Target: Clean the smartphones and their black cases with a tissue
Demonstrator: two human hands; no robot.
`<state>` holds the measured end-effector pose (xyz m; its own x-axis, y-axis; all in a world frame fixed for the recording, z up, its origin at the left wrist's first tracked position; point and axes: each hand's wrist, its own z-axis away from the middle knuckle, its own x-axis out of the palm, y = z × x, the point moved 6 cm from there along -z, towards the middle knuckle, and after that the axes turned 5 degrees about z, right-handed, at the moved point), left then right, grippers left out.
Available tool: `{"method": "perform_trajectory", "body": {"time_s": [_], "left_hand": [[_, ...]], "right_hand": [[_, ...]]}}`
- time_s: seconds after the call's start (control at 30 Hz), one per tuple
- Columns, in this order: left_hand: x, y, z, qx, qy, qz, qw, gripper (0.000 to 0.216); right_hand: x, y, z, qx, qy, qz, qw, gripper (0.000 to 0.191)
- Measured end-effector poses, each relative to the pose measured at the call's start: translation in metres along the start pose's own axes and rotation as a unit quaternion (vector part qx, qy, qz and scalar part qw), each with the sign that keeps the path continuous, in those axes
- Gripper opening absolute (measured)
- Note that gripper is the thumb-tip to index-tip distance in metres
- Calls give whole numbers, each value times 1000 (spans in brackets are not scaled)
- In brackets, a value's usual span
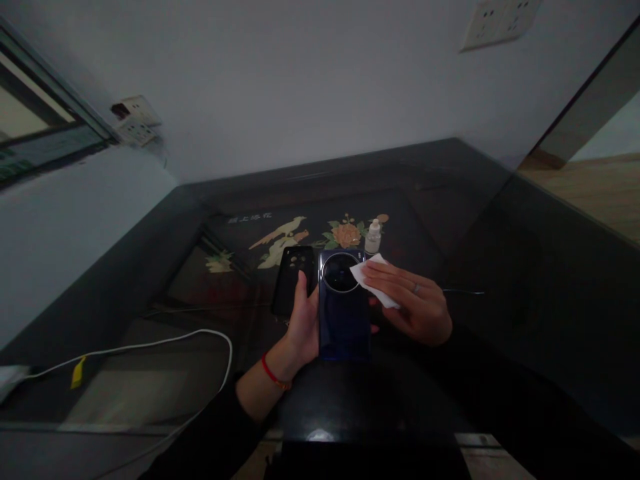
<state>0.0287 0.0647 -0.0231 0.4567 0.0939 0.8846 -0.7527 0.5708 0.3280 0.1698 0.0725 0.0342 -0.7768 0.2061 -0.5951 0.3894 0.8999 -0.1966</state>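
Note:
A dark blue smartphone (345,327) is held up with its back and large round camera ring facing me. My left hand (304,323), with a red bracelet at the wrist, grips it from the left side and behind. In my right hand (413,300) is a folded white tissue (377,280), pinched under the fingers at the right edge of the camera ring. Just left of the phone lies a black phone case (285,287) with several camera cutouts. A small clear bottle with a white cap (373,237) stands behind the phone.
The glossy black table (425,200) has bird and flower pictures on its top. A white cable (150,345) curls across the left, near a yellow tag (78,373). The white wall (300,87) with sockets (500,23) rises at the back.

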Motion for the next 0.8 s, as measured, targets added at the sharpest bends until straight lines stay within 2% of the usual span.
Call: {"method": "perform_trajectory", "body": {"time_s": [0.27,0.47,0.6,0.8], "left_hand": [[-6,-15,-3,-36,-30,0,999,77],[-13,-7,-10,-23,-21,8,999,75],[-12,-2,-15,-15,-29,4,999,73],[-12,7,-19,0,-91,-17,996,72]], "right_hand": [[8,9,-1,50,-12,10,999,47],[8,6,2,-7,-25,-37,999,51],[10,17,-5,-43,-30,-34,998,51],[11,44,-4,29,-33,-6,999,49]]}}
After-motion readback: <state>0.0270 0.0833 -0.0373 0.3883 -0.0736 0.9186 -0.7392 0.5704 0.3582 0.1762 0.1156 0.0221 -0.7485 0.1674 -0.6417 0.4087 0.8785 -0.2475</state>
